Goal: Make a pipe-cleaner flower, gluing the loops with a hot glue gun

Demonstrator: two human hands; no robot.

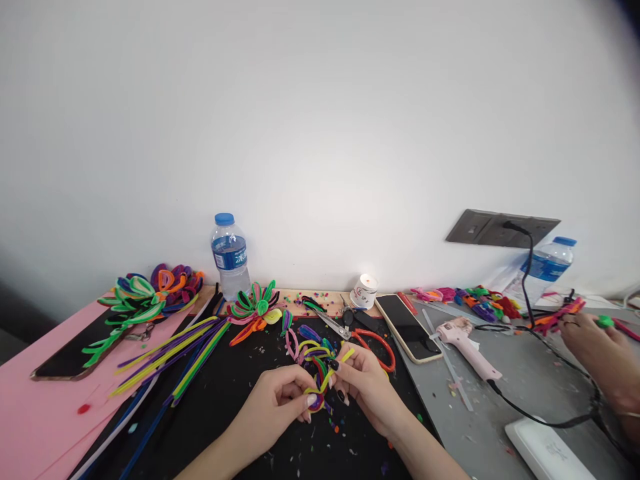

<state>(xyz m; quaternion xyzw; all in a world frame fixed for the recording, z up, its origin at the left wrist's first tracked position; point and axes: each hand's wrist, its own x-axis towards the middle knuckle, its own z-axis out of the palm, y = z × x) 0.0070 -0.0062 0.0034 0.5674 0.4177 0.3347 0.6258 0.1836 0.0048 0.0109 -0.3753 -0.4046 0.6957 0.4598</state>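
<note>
Left hand (280, 403) curled closed, thumb and fingers pinching the lower end of a multicoloured pipe-cleaner flower (316, 373). Right hand (363, 380) likewise closed, fingertips gripping a yellow strand at the flower's upper right. Flower held between both hands, just above the black mat (235, 413), near the front centre of the table.

Surroundings, left to right: pink sheet (35, 413) carrying a dark phone (70, 357); a finished green, orange and purple flower (147, 293) overlapping its far end; loose straight pipe cleaners (170, 357) in yellow, green, purple and blue fanned across the mat's left part. Water bottle (230, 257) with blue cap and blue label at the wall; label print too small to read. Second flower (255, 308) in green, pink and orange just in front of it. Scissors (334, 325) and red-handled pliers (375, 343) directly behind the hands, close to the right fingertips. Small white cup (364, 291) with red marks, not legible. Second phone (407, 327) lying screen up at the mat's right edge. Pink glue gun (463, 337) on the grey surface (515, 373), black cable trailing forward toward a white flat object (545, 450). Pile of coloured scraps (475, 300) behind it. Wall socket plate (500, 228) with a plug inserted. Second bottle (547, 267) tilted near the wall.

Another person's hand (600, 347) at far right, touching a pipe-cleaner piece (560, 317). Small offcuts scattered over the mat around both hands.
</note>
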